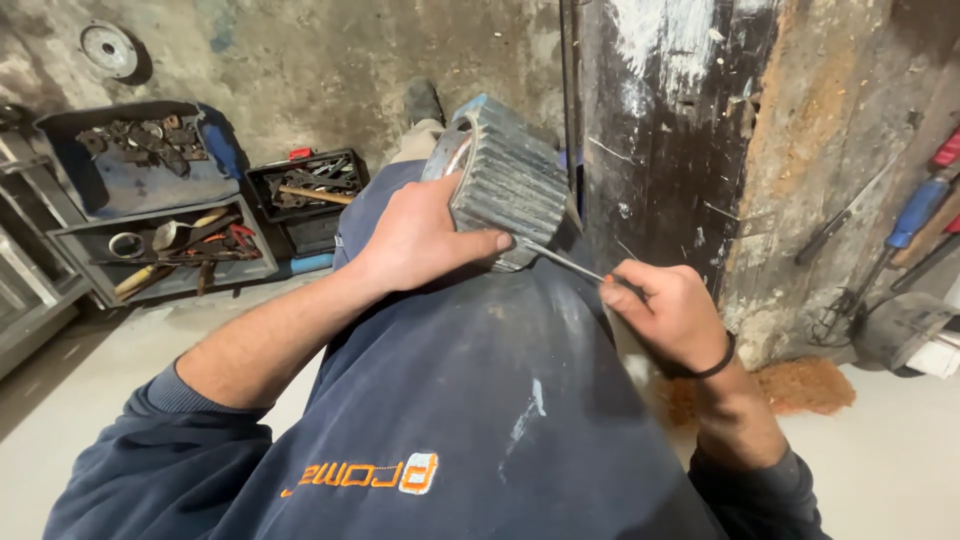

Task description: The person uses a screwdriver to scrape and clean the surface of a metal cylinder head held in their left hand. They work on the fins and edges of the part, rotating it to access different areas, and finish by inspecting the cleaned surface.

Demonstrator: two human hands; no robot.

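My left hand [425,238] grips a grey ribbed metal wheel [510,180], a toothed pulley, resting on my lap against my dark blue clothing. Its thumb lies along the lower ribs. My right hand [668,312] pinches a thin metal rod [560,262], whose tip touches the lower edge of the wheel between the ribs. A black band circles my right wrist.
Open blue-grey toolbox trays [160,215] with hammers, pliers and metal parts lie on the floor at left, next to a black tray of tools [308,180]. A dark, paint-stained post [670,130] stands ahead. Screwdrivers [915,215] lean at right; sawdust [800,385] lies below.
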